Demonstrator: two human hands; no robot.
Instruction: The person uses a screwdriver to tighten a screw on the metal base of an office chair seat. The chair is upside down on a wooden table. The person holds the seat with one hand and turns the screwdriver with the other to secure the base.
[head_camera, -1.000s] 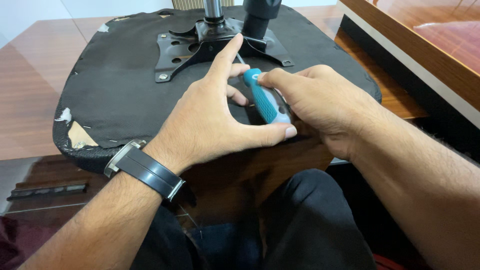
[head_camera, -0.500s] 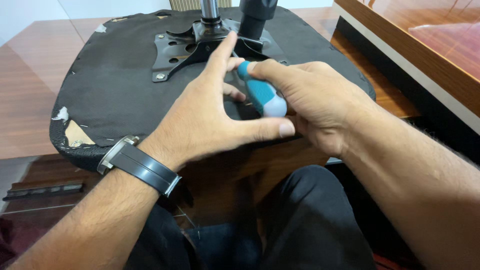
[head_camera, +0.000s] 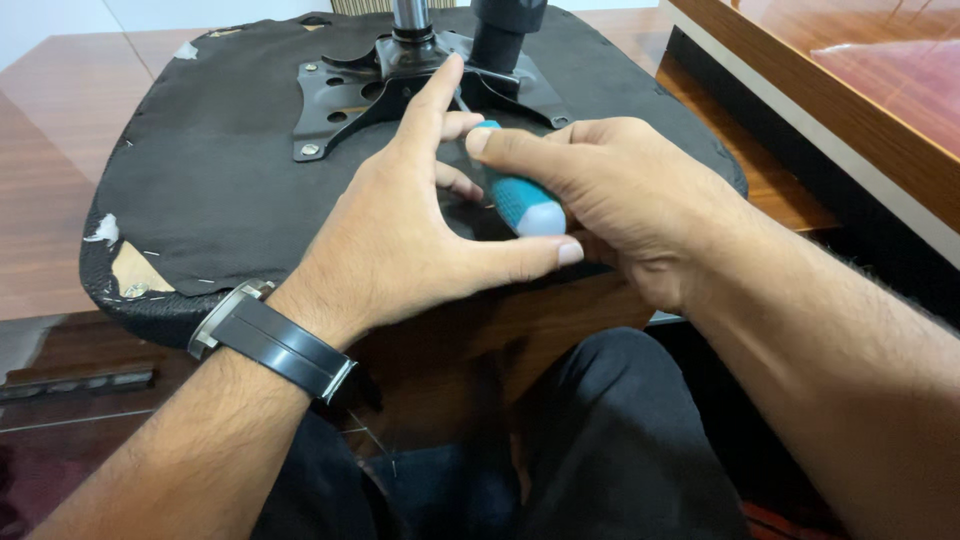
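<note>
So the right hand (head_camera: 640, 200) is wrapped tight around a teal-and-white plastic screwdriver handle (head_camera: 522, 203), thumb pressed along the top. Left hand (head_camera: 415, 235) sits just beside it, open, index finger stretched toward the black metal mounting plate (head_camera: 345, 95) and thumb tucked under the handle's white end. Both rest over the upturned black fabric chair seat (head_camera: 210, 180). Black strap wristwatch (head_camera: 275, 340) on the left wrist.

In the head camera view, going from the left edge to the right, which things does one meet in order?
Torn spot on the seat edge → black wristwatch → left hand → teal screwdriver handle → right hand → wooden desk edge.
</note>
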